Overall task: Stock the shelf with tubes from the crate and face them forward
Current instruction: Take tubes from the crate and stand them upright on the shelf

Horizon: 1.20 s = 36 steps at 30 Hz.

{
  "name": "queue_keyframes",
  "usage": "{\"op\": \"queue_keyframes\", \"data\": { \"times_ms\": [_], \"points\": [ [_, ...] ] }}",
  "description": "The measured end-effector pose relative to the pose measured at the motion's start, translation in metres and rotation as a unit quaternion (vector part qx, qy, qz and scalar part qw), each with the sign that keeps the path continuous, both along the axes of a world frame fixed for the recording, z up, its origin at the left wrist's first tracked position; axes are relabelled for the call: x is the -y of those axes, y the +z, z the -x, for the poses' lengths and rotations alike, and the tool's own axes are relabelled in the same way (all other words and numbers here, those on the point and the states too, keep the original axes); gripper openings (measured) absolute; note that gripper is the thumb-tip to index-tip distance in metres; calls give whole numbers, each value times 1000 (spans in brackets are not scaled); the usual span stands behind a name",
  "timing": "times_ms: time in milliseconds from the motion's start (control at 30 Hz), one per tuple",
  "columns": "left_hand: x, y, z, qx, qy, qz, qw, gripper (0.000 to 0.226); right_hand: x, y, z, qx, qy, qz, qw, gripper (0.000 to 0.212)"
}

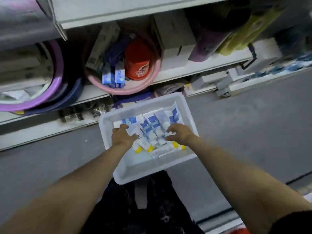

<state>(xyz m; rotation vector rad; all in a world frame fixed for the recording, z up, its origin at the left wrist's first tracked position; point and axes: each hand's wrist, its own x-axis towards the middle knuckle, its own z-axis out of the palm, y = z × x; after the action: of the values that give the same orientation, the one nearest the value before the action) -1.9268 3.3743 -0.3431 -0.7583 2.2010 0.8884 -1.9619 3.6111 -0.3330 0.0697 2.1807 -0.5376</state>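
A white plastic crate (145, 105) is seen on the grey floor (244, 124), just in front of the lowest boards of a white shelf (194, 68). White-and-blue tubes (152, 129) w/ yellow caps (138, 150) are laid side by side inside the crate, caps toward the person; none is seen on the shelf yet. Both bare arms are stretched down into the crate. The left hand (122, 135) is laid on the tubes at the crate's left side, fingers fairly straight & spread, thumb out to the right. The right hand (179, 134) is held over the tubes at the right side, fingers curled down like a claw; whether a tube is actually pinched can't be told, as the pic is blurred there. On the shelf above, a round pink plastic basin (157, 68) is tilted forward, w/ small blue boxes (113, 78) and a red bucket (137, 65) inside it. A purple-rimmed basin (57, 68) is stood on edge to its left.
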Motion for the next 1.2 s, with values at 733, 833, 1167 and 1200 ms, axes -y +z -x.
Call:
{"op": "queue_keyframes", "data": {
  "times_ms": [733, 833, 1167, 1200],
  "points": [
    [-37, -167, -38, 136, 463, -21, 876, 69, -3, -131, -20, 55, 203, -38, 977, 61],
    [-34, -170, -39, 124, 462, -22, 878, 59, -4, -133, -24, 52, 205, -42, 976, 62],
    [-27, -177, -48, 99, 478, -41, 872, 45, -2, -147, -20, 167, 182, -7, 969, 58],
    [-26, -179, -49, 98, 481, -46, 870, 46, 0, -148, -19, 177, 188, -6, 966, 58]
  ]
}}
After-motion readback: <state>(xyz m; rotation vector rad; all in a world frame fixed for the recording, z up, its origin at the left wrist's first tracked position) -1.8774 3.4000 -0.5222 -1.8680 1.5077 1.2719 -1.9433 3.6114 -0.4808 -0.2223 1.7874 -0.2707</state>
